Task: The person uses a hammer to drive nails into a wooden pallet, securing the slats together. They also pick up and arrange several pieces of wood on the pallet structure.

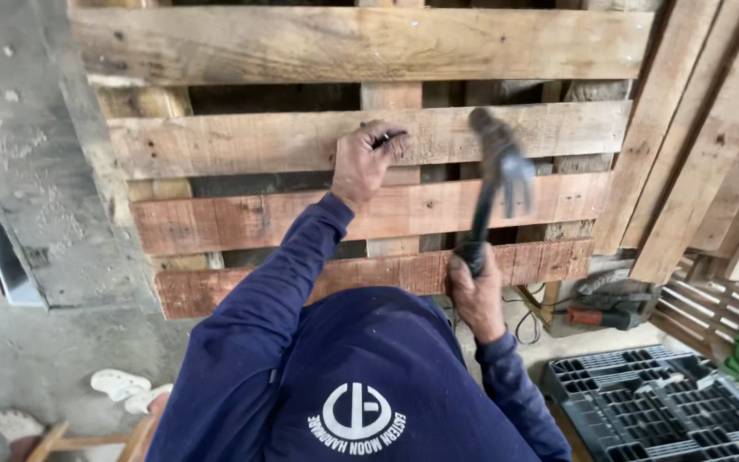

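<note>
Rough, weathered planks form a wooden pallet (301, 141) propped upright against a grey concrete pillar (36, 171). The left hand (363, 162) presses against a middle slat, fingertips pinching a small dark nail (389, 135) to the wood. The right hand (476, 295) is wrapped tight around the black handle of a claw hammer (493, 184), its blurred steel head raised just right of the nail. A black plastic crate (660, 402) lies on the dusty concrete floor (36, 359).
</note>
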